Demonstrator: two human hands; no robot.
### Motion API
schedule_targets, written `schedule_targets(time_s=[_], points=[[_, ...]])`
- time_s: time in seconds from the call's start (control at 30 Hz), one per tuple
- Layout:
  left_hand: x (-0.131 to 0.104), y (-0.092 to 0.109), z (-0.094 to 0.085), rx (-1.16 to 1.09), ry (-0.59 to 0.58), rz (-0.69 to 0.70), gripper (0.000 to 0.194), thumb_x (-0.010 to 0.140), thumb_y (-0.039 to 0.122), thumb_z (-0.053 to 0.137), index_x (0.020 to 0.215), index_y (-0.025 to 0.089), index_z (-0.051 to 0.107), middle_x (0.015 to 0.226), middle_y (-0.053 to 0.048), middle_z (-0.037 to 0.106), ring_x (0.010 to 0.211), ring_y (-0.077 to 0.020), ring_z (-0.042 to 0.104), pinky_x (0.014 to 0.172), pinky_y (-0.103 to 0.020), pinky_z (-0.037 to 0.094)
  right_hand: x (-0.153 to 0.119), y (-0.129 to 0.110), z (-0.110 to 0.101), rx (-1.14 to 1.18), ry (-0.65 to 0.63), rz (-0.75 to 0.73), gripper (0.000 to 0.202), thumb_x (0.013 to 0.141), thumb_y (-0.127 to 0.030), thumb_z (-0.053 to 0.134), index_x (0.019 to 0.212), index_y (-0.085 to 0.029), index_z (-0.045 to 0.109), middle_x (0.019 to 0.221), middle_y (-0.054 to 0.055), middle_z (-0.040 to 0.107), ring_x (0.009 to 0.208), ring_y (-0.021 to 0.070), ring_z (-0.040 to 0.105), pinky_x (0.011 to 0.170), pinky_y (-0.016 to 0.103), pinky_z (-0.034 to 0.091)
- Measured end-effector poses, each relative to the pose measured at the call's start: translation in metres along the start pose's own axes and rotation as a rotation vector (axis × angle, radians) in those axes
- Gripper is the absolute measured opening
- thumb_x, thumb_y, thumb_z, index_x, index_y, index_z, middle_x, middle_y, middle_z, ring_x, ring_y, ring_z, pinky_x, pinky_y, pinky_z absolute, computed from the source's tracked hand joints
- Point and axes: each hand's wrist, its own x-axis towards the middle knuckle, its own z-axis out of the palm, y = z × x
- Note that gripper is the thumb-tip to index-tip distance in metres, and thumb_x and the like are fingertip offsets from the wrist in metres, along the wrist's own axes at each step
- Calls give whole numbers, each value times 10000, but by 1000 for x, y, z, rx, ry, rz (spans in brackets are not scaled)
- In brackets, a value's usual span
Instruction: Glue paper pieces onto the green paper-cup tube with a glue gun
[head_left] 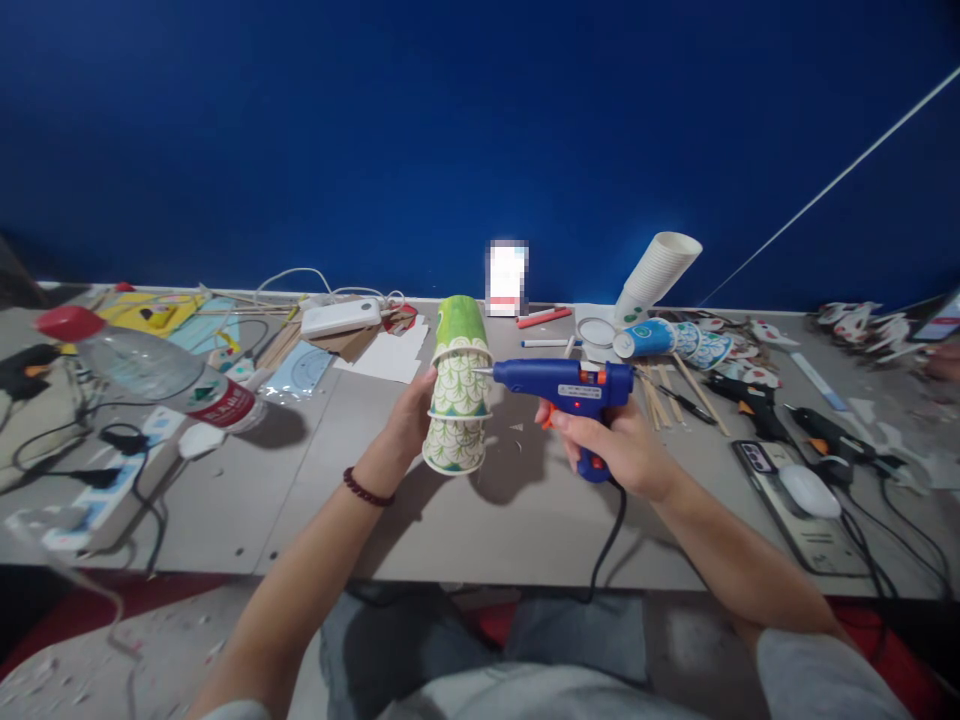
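Observation:
My left hand (409, 420) is closed around the left side of a stack of paper cups (459, 390), held nearly upright over the table. The top cup is painted green; those below carry a green scale pattern. My right hand (615, 440) grips a blue hot glue gun (562, 385) by its handle, fingers at the orange trigger. A red light glows on the gun's side. Its nozzle points left and reaches the cups' right side near a rim; whether it touches, I cannot tell. The gun's black cord hangs down over the table's front edge.
On the left lie a plastic bottle (172, 375) and a power strip (120, 485). At the back stand a lit phone (507, 278) and a leaning stack of white cups (656, 275). Blue-patterned cups (652, 338), more glue guns (840, 440) and a phone (806, 520) lie right.

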Motion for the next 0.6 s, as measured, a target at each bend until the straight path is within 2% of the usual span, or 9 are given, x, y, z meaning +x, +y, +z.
schedule_targets(time_s=[0.23, 0.4, 0.6], points=[[-1, -4, -3, -10, 12, -43, 470, 747, 502, 649, 1066, 156, 667, 903, -79, 756, 807, -265, 713, 772, -382, 549, 0, 5, 1, -1, 27, 15, 267, 833, -449, 638, 788, -186, 642, 521, -43, 543, 414, 95, 484, 438, 227, 418], [-1, -3, -1, -22, 8, -36, 441, 731, 490, 669, 1025, 160, 675, 885, -67, 757, 775, -253, 713, 730, -365, 555, 0, 8, 1, 12, 66, 36, 248, 817, -421, 656, 728, -190, 642, 518, -38, 555, 406, 95, 485, 417, 224, 402], [-1, -3, -4, -40, 0, -53, 444, 743, 487, 659, 1043, 159, 673, 917, -71, 753, 805, -258, 708, 795, -392, 542, 1, 7, 3, 20, 63, 42, 220, 812, -397, 653, 742, -189, 652, 476, -49, 534, 388, 98, 477, 411, 225, 403]])
